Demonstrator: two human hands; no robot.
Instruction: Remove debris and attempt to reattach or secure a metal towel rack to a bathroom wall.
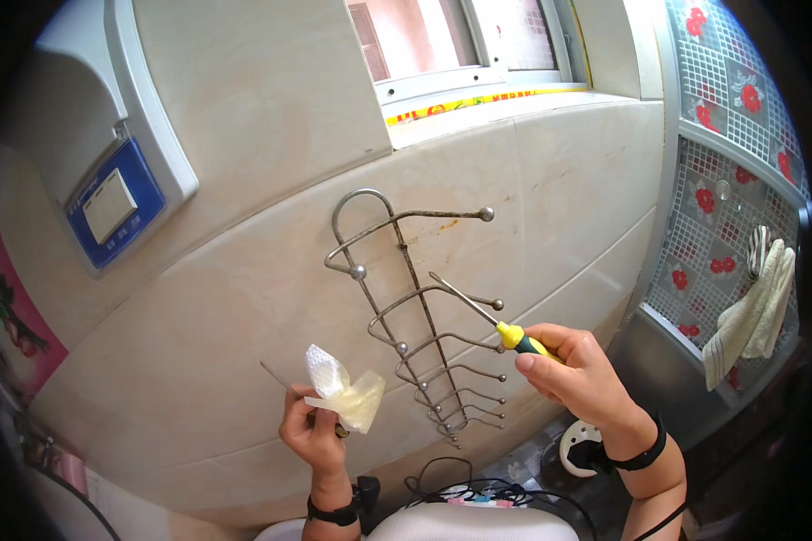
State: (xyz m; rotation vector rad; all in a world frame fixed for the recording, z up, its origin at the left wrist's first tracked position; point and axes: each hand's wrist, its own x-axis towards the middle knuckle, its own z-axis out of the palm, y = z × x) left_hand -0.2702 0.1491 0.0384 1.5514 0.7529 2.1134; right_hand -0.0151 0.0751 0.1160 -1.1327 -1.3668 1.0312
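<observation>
Well, slim screwdriver (512,336), yel. & dk. green, in R hand (584,370).

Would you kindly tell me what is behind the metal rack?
Behind the metal rack is a beige tiled wall, with brownish marks below the top bar; whatever its bars cover cannot be seen.

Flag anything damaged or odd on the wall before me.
The silver metal multi-pronged wire rack looks worn: dark, rust-like discolouration marks its upper wires. Just below its top prong, brownish stains show on the glossy beige tiled wall, odd against the paler tile around them.
</observation>
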